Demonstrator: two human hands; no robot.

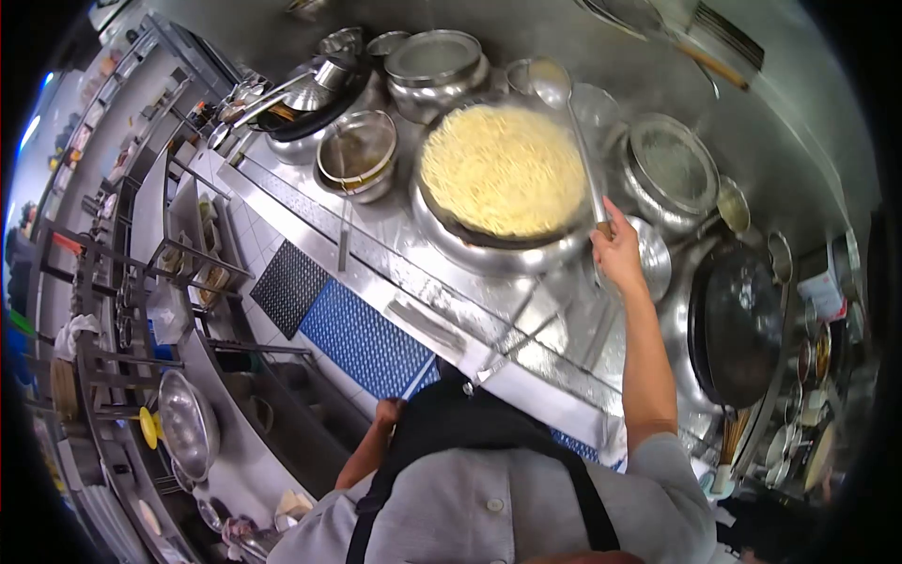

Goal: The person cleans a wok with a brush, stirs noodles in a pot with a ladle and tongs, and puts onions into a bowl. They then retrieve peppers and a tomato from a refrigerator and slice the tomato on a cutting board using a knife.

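A wide wok full of pale yellow noodles [503, 171] sits on the round burner ring of the steel range. My right hand [615, 246] grips the handle of a long ladle [584, 155] just right of the wok. The ladle's bowl is at the wok's far right edge, beside the noodles. My left hand [388, 412] hangs low at my left side by the black apron [465, 414]; its fingers look curled, but what they hold, if anything, is too small to make out.
A strainer over a bowl [357, 148] stands left of the wok. Lidded pots [434, 61] are behind it, and another covered pot [674, 162] is to the right. A dark wok [742, 324] leans at far right. A blue mat [366, 338] lies on the floor.
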